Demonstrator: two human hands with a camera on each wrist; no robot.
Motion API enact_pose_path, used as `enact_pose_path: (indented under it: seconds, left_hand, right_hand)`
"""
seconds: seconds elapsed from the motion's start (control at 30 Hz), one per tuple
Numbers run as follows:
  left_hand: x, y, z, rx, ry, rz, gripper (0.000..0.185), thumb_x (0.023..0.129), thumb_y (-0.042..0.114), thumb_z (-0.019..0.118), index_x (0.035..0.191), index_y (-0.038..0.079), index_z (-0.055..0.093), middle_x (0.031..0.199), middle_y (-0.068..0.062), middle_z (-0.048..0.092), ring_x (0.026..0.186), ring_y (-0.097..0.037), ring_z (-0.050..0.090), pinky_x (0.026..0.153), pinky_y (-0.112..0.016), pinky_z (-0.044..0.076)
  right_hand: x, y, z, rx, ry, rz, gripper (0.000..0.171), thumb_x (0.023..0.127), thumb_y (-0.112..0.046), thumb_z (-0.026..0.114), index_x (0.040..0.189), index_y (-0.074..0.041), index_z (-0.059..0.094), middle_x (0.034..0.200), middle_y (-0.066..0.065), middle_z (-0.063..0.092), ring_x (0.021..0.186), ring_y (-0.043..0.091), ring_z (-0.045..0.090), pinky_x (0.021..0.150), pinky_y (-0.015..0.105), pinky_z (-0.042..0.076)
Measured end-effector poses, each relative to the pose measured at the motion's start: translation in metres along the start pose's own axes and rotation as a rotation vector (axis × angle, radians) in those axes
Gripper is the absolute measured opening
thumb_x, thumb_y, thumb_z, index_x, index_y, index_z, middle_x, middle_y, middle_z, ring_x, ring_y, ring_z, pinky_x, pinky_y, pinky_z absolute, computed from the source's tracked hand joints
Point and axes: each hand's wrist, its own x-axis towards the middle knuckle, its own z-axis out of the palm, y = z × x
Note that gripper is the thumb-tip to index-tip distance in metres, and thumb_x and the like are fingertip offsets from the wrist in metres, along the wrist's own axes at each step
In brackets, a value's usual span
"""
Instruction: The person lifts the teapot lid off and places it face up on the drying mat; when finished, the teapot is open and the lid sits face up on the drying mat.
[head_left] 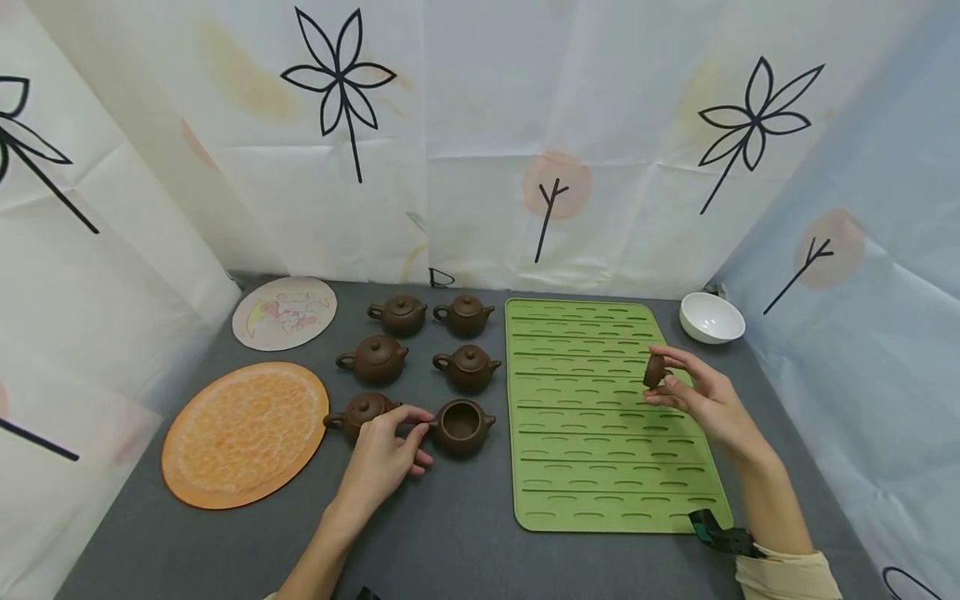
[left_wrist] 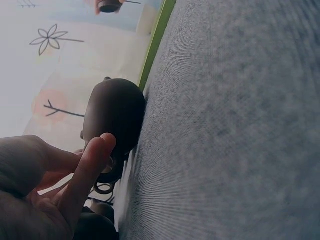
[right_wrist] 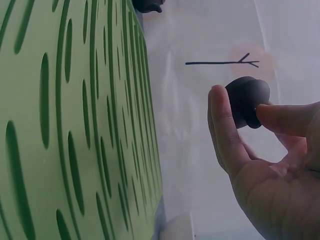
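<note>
A brown teapot (head_left: 461, 448) without its lid stands on the table, its dark inside showing and its spout to the right. With thumb and forefinger my left hand (head_left: 381, 457) pinches its handle; the left wrist view shows the fingers right at the teapot's side (left_wrist: 114, 107). My right hand (head_left: 708, 404) holds a small brown teapot lid (head_left: 654, 372) by thumb and fingers, turned on its side over the green mat (head_left: 570, 521). In the right wrist view the lid (right_wrist: 247, 97) is up off the mat. A lidded teapot (head_left: 367, 408) is partly hidden behind my left hand.
Several more lidded teapots (head_left: 378, 360) stand in two columns left of the mat. Further left lie an orange round mat (head_left: 247, 437) and a pale round mat (head_left: 285, 314). A white bowl (head_left: 711, 318) stands at the back right. Printed curtains (head_left: 480, 108) enclose the table.
</note>
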Motion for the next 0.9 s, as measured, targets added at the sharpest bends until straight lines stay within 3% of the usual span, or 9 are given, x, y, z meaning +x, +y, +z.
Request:
enact_pose_path:
  seconds: [0.13,0.33,0.67,0.77,0.9]
  left_hand:
    - [0.0,-0.001,0.0,0.0,-0.002,0.001,0.015,0.104,0.002,0.071,0.113,0.01,0.079,0.115,-0.017,0.078,0.059,-0.017,0.077,0.053,-0.024,0.062]
    - [0.001,-0.001,-0.001,-0.003,-0.001,0.007,0.015,0.104,0.002,0.071,0.113,0.01,0.079,0.115,-0.017,0.078,0.059,-0.014,0.076,0.053,-0.024,0.062]
    - [0.0,0.0,0.0,0.002,0.002,-0.011,0.015,0.104,0.002,0.071,0.113,0.011,0.079,0.115,-0.017,0.078,0.058,-0.013,0.076,0.052,-0.024,0.062]
    - [0.0,0.0,0.0,0.004,0.002,-0.013,0.015,0.104,0.002,0.071,0.113,0.011,0.079,0.116,-0.017,0.079,0.058,-0.013,0.076,0.052,-0.024,0.062]
    - [0.0,0.001,0.0,0.001,0.001,-0.016,0.015,0.104,0.001,0.071,0.112,0.01,0.079,0.118,-0.018,0.079,0.058,-0.013,0.076,0.052,-0.024,0.062]
  right_hand:
    - [-0.004,0.005,-0.008,0.038,-0.001,0.005,0.045,0.116,-0.002,0.045,0.161,-0.005,0.046,0.142,-0.001,0.055,0.109,0.011,0.078,0.098,0.027,0.065]
    - [-0.011,0.009,-0.015,-0.019,0.052,0.054,0.043,0.112,0.0,0.055,0.153,-0.01,0.05,0.14,0.0,0.056,0.104,0.008,0.081,0.095,0.025,0.065]
    - [-0.018,0.027,-0.037,-0.111,0.027,0.157,0.053,0.113,-0.009,0.058,0.163,-0.016,0.043,0.146,-0.023,0.059,0.112,0.004,0.079,0.09,0.015,0.06]
    - [-0.02,0.034,-0.043,-0.112,0.001,0.189,0.054,0.114,-0.012,0.058,0.164,-0.014,0.04,0.146,-0.026,0.057,0.114,0.001,0.077,0.09,0.015,0.06]
    - [-0.021,0.043,-0.047,-0.054,-0.046,0.192,0.054,0.113,-0.008,0.056,0.164,-0.003,0.037,0.147,-0.021,0.052,0.115,0.002,0.077,0.096,0.018,0.062]
